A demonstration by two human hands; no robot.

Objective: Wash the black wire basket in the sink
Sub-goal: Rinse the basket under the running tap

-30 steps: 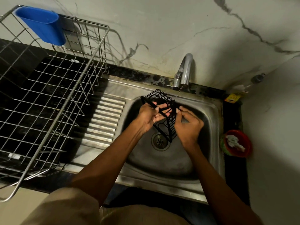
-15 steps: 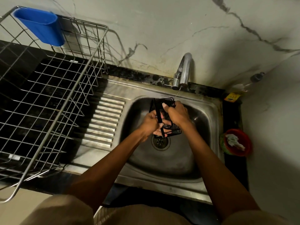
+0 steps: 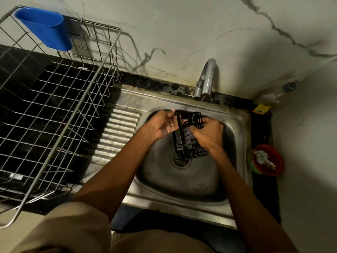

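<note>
A small black wire basket [image 3: 189, 145] hangs tilted on its side over the steel sink [image 3: 182, 181], above the drain [image 3: 180, 158]. My left hand [image 3: 161, 125] holds its upper left frame bar with the fingers around the bar. My right hand [image 3: 207, 133] grips the basket's upper right wires, its fingers curled into the mesh. A thin stream of water runs from the chrome tap [image 3: 205, 80] onto the basket's top edge. My hands hide part of the basket.
A large steel dish rack [image 3: 60, 114] with a blue plastic holder [image 3: 45, 29] stands on the left counter beside the ribbed drainboard [image 3: 116, 134]. A red bowl [image 3: 266, 159] with a white scrap sits right of the sink. Marble walls close the back and right.
The basket has been turned and now hangs longer side down toward the drain. My left hand rose to the top left bar; my right hand shifted right and lower on the wires.
</note>
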